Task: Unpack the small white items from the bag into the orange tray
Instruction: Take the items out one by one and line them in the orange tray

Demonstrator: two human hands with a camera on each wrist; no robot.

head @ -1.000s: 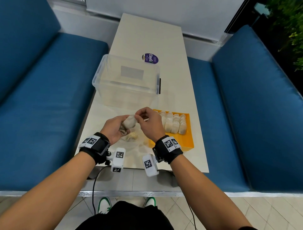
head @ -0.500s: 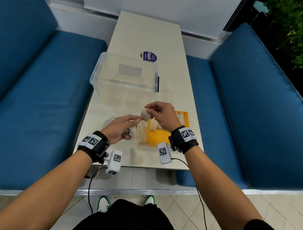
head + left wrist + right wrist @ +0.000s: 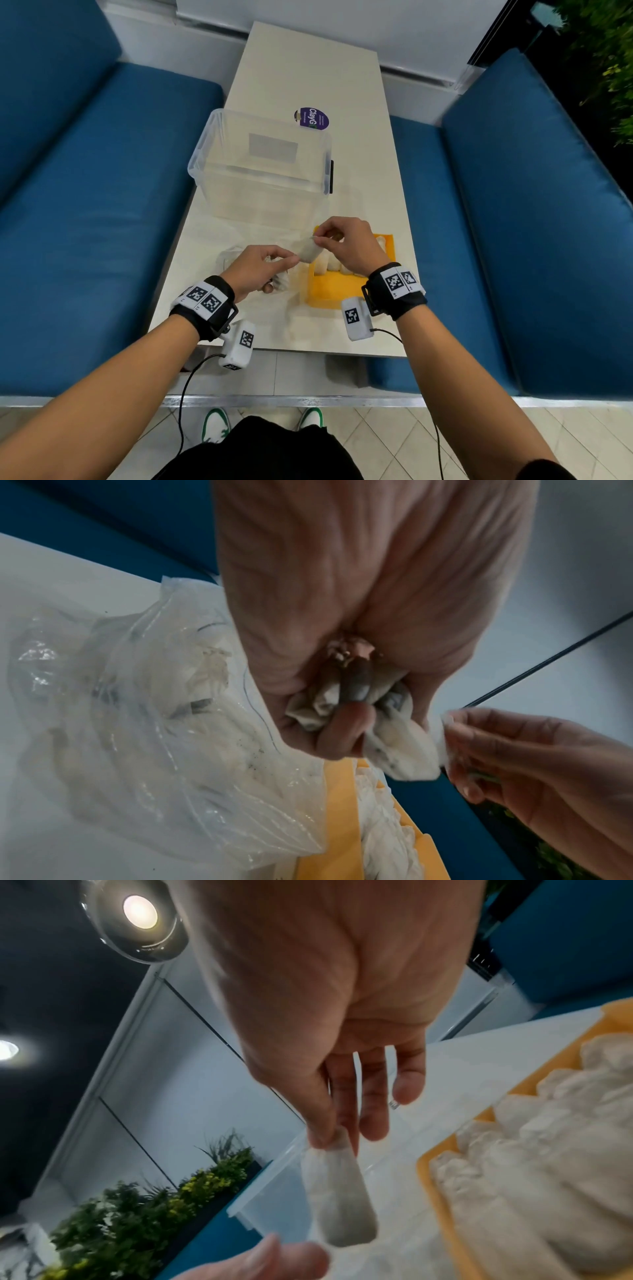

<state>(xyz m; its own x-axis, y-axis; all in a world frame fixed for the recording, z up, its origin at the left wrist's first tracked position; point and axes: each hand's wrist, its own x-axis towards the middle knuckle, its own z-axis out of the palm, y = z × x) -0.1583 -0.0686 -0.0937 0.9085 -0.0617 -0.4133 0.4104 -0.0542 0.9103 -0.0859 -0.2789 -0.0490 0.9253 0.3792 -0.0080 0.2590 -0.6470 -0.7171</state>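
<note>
We are pinching a soft, crinkled white bundle by its twisted end with our right hand, holding it above the near-left corner of the smooth orange tray. Our left hand is clutching more wrinkled white bundles over the clear crumpled plastic bag. A purple sticker beyond the clear tub is reading "ClayG".

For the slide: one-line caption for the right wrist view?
Right hand pinches a small white wrapped item by its top edge, beside the orange plastic tray of similar white items.
</note>
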